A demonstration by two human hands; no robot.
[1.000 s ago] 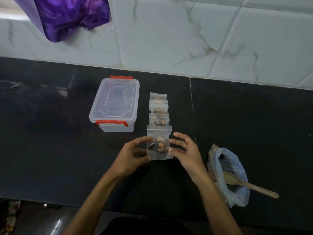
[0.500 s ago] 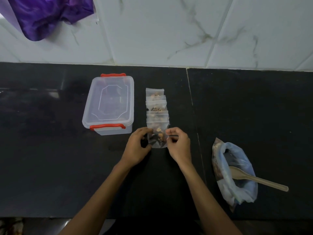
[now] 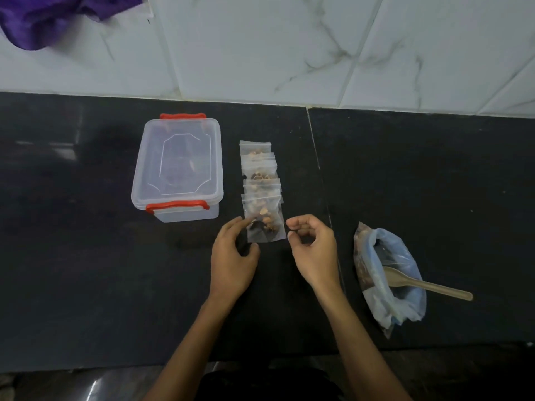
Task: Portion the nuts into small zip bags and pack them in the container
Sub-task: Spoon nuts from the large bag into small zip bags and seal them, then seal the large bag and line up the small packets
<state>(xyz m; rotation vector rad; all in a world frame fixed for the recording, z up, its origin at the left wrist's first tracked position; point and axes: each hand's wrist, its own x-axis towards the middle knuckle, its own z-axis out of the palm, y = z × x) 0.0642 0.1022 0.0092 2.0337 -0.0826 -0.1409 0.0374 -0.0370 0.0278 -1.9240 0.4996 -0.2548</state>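
Head view is showing a black counter [image 3: 86, 270] where four small zip bags of nuts are lying in an overlapping column, the nearest bag [image 3: 265, 224] lying flat just beside the closed clear container [image 3: 176, 169] with red clips. Left hand [image 3: 231, 261] is touching that bag's left edge with its fingertips [image 3: 240, 222], loosely curled and clamping nothing, while the right hand [image 3: 314, 250] is hovering just beside the bag's right edge, fingers curled in and holding nothing. Well to the right, a larger plastic bag [image 3: 390, 276] is sitting open with a wooden spoon [image 3: 425, 286] resting in it
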